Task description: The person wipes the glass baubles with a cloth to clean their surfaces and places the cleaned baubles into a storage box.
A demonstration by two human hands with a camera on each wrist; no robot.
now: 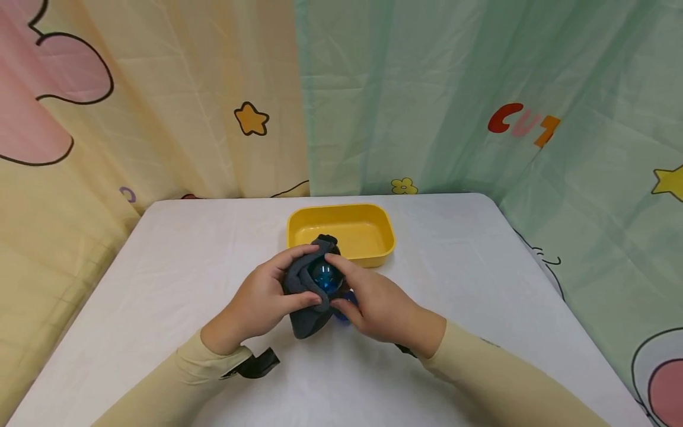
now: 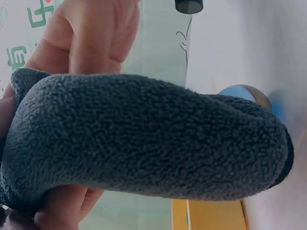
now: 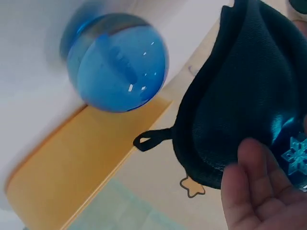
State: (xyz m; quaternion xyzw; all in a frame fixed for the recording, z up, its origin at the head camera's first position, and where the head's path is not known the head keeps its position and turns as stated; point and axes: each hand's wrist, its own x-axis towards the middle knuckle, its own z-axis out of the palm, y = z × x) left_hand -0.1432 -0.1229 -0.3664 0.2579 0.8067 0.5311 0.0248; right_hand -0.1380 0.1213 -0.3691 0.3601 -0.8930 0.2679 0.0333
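Note:
A dark grey cloth [image 1: 309, 323] with a fuzzy outer side [image 2: 144, 134] and a small hanging loop [image 3: 152, 139] is folded up above the table. My left hand [image 1: 261, 299] grips it from the left, thumb in front and fingers behind. Within the fold sits a shiny blue ball [image 1: 324, 276], which bears a pale snowflake [image 3: 297, 155] in the right wrist view. My right hand [image 1: 381, 302] holds this ball from the right between thumb and fingers, against the cloth. Below the right hand lies a second clear blue ball [image 3: 120, 62], mostly hidden in the head view.
A yellow rectangular tray [image 1: 386, 249] stands just beyond the hands on the white table [image 1: 453, 249]. A black strap [image 1: 258, 363] hangs at the left cuff. Printed curtains [image 1: 400, 89] rise behind the table and along its sides.

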